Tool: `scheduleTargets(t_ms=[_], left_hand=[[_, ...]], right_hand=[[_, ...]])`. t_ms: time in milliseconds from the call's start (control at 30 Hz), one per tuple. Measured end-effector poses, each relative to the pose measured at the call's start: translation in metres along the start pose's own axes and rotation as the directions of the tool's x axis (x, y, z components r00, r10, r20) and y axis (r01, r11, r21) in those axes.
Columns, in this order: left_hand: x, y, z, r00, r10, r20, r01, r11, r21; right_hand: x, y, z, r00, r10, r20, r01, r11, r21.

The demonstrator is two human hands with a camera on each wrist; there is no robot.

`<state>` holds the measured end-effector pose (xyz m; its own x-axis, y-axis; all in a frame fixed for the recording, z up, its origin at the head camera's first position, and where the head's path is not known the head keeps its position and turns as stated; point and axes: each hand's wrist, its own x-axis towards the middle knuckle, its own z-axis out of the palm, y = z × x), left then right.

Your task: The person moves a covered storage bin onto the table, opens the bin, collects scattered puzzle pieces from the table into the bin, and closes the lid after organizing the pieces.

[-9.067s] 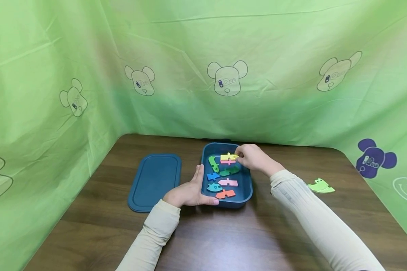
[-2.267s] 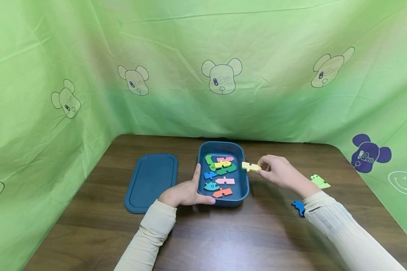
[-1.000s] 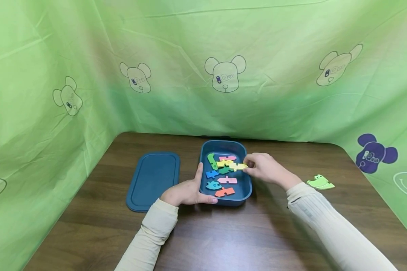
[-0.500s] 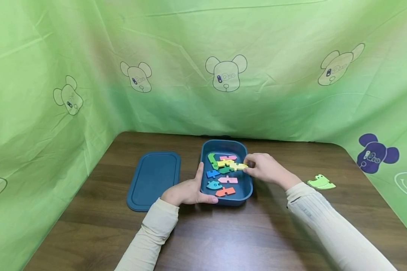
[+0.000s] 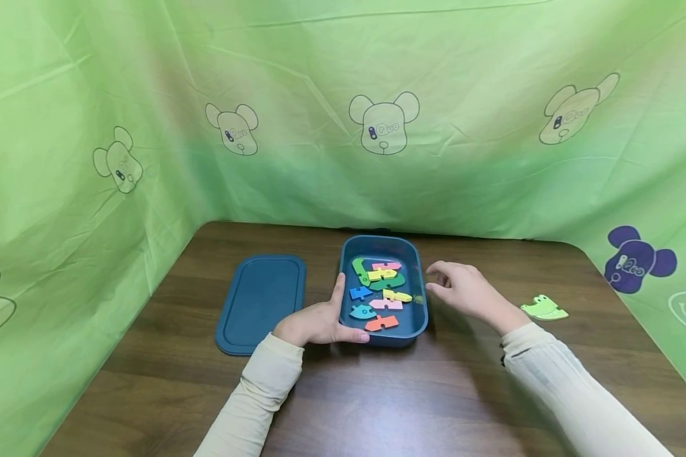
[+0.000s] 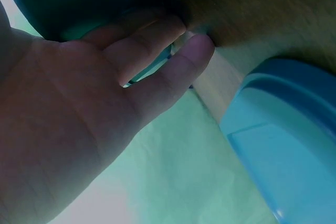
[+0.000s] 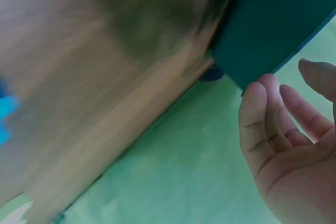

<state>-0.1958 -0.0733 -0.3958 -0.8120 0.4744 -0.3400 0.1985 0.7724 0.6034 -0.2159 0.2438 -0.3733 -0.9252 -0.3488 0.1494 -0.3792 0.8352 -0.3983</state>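
Note:
A dark blue rectangular box (image 5: 422,298) holds several foam puzzle pieces. My left hand (image 5: 313,322) rests against its left side, fingers straight and thumb over the front left corner; the left wrist view has the palm (image 6: 63,108) and extended fingers by the box wall. Just off the box's right rim, my right hand (image 5: 463,291) is empty with loosely bent fingers, as the right wrist view (image 7: 294,145) confirms. Inside lie a yellow piece (image 5: 397,296), a second yellow piece (image 5: 382,275), a pink piece (image 5: 386,304), an orange piece (image 5: 382,323) and a teal piece (image 5: 363,311).
The blue lid (image 5: 263,304) lies flat left of the box. A light green crocodile-head piece (image 5: 544,308) lies on the table at the right. A bright blue piece (image 7: 6,111) shows at the right wrist view's edge. Green cloth (image 5: 297,171) hangs behind the table.
My right hand has let go of the yellow piece, which now lies in the box above the pink one. That hand has moved right, out of the box. The left hand keeps its place.

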Motion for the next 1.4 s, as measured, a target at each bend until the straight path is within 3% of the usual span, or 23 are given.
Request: scheduleTargets(t_ms=[200, 500, 667, 833, 1100, 1400], left_hand=[[0.000, 0.001, 0.001, 1.000, 0.003, 0.000, -0.003, 1.000, -0.005], [-0.002, -0.003, 0.001, 1.000, 0.004, -0.005, -0.004, 1.000, -0.024], [-0.004, -0.004, 0.001, 1.000, 0.002, -0.008, -0.002, 0.999, -0.040], [-0.005, -0.005, 0.001, 1.000, 0.005, -0.012, -0.006, 0.998, -0.055], [-0.005, -0.003, 0.003, 1.000, 0.010, -0.005, -0.010, 0.998, -0.054], [-0.004, 0.001, 0.003, 1.000, 0.018, -0.006, -0.018, 0.999, -0.046]], right_hand=[[-0.038, 0.026, -0.011, 1.000, 0.024, -0.011, -0.024, 0.999, -0.035], [-0.100, 0.062, -0.023, 0.985, 0.131, 0.111, -0.121, 0.989, -0.089], [-0.123, 0.064, -0.024, 0.953, 0.258, 0.160, -0.227, 0.955, -0.189], [-0.134, 0.062, -0.021, 0.916, 0.345, 0.204, -0.287, 0.920, -0.268], [-0.140, 0.064, -0.014, 0.968, 0.230, 0.100, -0.202, 0.950, -0.236], [-0.140, 0.070, -0.012, 0.981, 0.189, 0.045, -0.175, 0.960, -0.221]])
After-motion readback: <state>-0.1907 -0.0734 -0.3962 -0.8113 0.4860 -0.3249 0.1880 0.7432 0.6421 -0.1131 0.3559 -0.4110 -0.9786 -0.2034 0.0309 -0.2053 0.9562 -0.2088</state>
